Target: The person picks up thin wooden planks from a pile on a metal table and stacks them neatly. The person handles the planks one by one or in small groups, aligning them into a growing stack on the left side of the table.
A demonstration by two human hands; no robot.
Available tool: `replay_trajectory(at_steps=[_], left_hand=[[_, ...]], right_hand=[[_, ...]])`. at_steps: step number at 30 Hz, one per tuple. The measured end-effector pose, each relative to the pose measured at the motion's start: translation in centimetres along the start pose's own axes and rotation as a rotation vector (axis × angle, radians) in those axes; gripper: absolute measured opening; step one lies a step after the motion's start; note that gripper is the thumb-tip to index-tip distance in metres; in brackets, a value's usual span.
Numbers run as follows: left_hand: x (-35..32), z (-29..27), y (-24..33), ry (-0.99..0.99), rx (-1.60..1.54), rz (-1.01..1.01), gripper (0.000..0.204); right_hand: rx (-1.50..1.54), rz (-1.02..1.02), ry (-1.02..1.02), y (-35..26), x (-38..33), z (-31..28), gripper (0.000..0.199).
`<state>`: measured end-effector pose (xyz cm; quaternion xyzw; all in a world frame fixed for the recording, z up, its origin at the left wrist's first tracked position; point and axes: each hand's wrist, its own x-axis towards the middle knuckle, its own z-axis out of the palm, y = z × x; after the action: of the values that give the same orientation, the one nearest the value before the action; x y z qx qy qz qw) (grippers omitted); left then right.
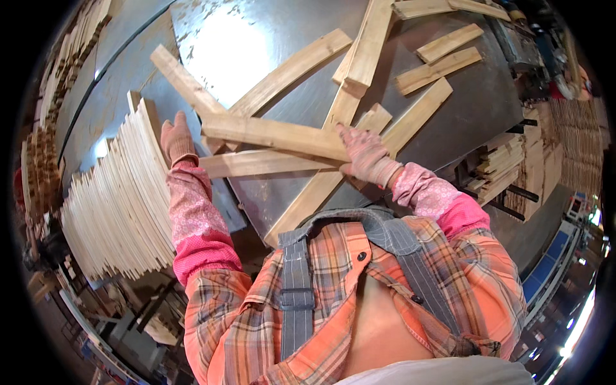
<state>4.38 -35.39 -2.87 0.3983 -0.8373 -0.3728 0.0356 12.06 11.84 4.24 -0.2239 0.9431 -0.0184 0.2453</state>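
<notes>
My right hand (369,154), in a striped work glove, grips the right end of a wooden board (276,135), fingers over its top edge and thumb below. A second board (269,163) lies just under it, its right end close to the thumb. My left hand (178,139), also gloved, has its fingers stretched out against the end of a long row of thin boards (122,186) standing on edge, packed side by side. Beneath the gripped board, several loose boards cross one another, among them a slanting board (292,72) and a long board (366,48).
A shiny metal table (423,122) carries the loose boards, with two short pieces (449,43) at its far right. Stacked timber (500,163) stands beyond the table's right edge. More stacked wood (40,170) is at the far left. A dark cable (106,67) crosses the left side.
</notes>
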Motion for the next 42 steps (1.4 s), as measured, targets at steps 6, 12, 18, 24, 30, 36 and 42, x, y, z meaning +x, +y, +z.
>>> replay_trajectory(at_steps=[6, 12, 18, 24, 30, 36, 42], left_hand=[[-0.1, 8.1, 5.5, -0.079, 0.344, -0.059, 0.104], [1.4, 3.4, 5.7, -0.125, 0.084, -0.255, 0.076], [-4.3, 0.5, 6.6, -0.186, -0.089, 0.296, 0.08], [-11.2, 4.9, 9.2, -0.43, 0.732, 0.546, 0.106], [-11.5, 3.7, 4.4, -0.371, 0.322, 0.329, 0.078], [-12.6, -2.7, -3.9, -0.343, -0.92, -0.199, 0.043], [-15.1, -7.7, -6.6, -0.167, -0.126, -0.057, 0.045]], right_hand=[[0.013, -0.02, 0.034, -0.4, -0.8, -0.5, 0.092], [0.177, 0.061, -0.065, 3.1, -8.0, -3.7, 0.087], [0.544, 0.297, -0.053, 5.2, -16.1, -6.5, 0.091], [1.64, 0.423, -0.206, 3.3, -14.6, -7.1, 0.062], [1.9, 0.208, -0.188, 0.7, -10.5, -6.8, 0.059], [1.631, 0.062, -0.278, -6.2, 1.7, -3.3, 0.058], [1.175, -0.218, -0.438, -21.2, 11.3, 2.0, 0.054]])
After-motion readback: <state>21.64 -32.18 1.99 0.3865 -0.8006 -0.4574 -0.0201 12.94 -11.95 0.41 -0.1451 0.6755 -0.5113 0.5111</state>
